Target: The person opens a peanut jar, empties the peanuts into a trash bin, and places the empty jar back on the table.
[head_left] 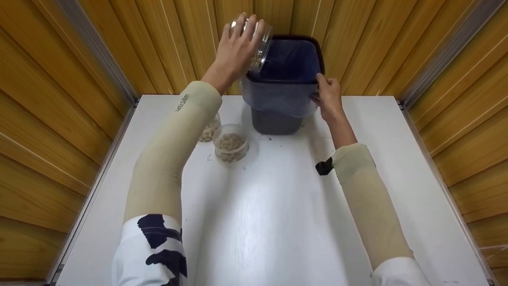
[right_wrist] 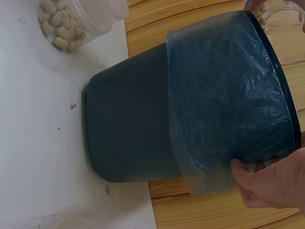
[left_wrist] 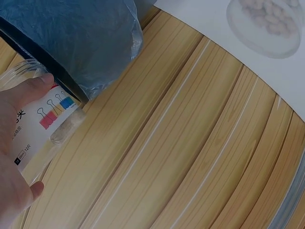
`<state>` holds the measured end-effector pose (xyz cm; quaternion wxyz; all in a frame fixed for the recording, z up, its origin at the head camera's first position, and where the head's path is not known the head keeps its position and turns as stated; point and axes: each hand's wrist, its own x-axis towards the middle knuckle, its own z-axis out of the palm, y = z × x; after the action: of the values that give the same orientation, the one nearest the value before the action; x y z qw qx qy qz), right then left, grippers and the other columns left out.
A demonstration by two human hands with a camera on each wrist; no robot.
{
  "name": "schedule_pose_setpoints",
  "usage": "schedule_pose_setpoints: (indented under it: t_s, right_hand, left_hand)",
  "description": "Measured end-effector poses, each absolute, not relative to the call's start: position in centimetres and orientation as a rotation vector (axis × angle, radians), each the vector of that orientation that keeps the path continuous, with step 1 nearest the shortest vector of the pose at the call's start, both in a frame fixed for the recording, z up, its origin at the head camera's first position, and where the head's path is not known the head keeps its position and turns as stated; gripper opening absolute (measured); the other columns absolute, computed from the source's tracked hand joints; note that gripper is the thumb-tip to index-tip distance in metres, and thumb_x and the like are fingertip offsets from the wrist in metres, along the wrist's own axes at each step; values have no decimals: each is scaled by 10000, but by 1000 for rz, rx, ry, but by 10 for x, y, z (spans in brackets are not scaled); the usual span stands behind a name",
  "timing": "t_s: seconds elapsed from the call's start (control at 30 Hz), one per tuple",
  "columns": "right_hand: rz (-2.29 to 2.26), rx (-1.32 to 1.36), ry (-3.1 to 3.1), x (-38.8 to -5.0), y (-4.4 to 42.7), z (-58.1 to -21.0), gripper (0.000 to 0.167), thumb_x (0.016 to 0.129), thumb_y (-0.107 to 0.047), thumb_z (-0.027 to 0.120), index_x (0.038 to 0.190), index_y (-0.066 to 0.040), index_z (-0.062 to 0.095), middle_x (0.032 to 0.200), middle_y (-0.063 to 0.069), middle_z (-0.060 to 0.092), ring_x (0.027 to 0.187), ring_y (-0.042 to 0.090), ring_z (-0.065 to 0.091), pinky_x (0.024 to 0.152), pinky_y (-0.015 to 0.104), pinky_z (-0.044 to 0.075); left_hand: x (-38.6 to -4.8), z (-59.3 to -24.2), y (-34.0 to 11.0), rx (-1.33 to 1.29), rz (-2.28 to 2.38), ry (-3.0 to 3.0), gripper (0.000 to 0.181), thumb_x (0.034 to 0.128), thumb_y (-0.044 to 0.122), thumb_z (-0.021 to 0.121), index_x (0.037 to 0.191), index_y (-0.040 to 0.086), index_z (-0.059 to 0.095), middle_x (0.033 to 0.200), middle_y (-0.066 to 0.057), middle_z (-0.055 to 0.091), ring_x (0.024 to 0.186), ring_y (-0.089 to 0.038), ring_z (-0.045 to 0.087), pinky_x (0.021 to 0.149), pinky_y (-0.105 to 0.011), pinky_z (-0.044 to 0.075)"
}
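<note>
Left hand: one, raised, its fingers and thumb clamped around a clear jar. Jar: tilted, in the palm side of that hand, at the left part of the bin's rim; how much it contained could not be told. Label: on the jar beside the left thumb, white, printed with pink, yellow and blue binder clips.

Right hand: one, level with the bin's upper part, its thumb and fingers closed on the bin at the corner nearest to it, thumb outermost over the liner.

Bin: grey, dark-rimmed, upright, between the two hands; to the right of the left hand, to the left of the right hand. Liner: thin bluish plastic, lining the bin and folded down outside, its fold reaching below the right fingers.

Tubs: two, clear, standing below the left hand on the person's side. Near tub: upright, peanuts inside. Far tub: just beyond it, leftward, peanuts inside, partly hidden by the left sleeve.

Black piece: at the cuff of the right sleeve, nearer the person than the right hand.

Table: white, beneath both hands. Wall: wood-patterned, beyond both hands.
</note>
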<state>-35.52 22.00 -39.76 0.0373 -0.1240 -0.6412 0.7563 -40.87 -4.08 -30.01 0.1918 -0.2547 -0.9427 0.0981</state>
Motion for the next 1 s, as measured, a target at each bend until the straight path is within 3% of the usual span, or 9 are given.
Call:
schedule_pose_setpoints:
  t_s: [0.23,0.5,0.77,1.0]
  right_hand:
    - [2334,-399,-1944,-358,223,-398,255,1058,-336,503,1109,-115,388,1063,42,406,996,190,487,1057,384,451]
    - [2321,-366,-1930,-360,223,-399,240,1066,-325,490,1053,-117,372,1008,32,391,905,178,462,1000,374,458]
    - [2322,-392,-1911,-359,221,-398,244,1060,-336,506,1076,-123,388,1033,26,400,948,171,476,1010,374,464]
    - [2342,-417,-1876,-358,216,-399,247,1059,-331,512,1038,-129,372,980,18,394,887,167,450,961,355,449]
  left_hand:
    - [-412,-300,-35,-755,305,-2636,814,956,-15,568,1619,86,107,1661,-185,178,1532,-384,160,1204,-569,237]
    - [-415,-293,-26,-793,342,-2626,956,894,119,730,1617,82,106,1654,-192,182,1533,-385,162,1201,-572,247]
    - [-417,-285,-26,-801,363,-2594,1003,857,148,780,1614,83,124,1649,-191,195,1531,-387,166,1200,-569,245]
    - [-418,-286,-29,-811,376,-2595,982,875,145,753,1617,90,113,1650,-189,194,1531,-392,160,1203,-572,236]
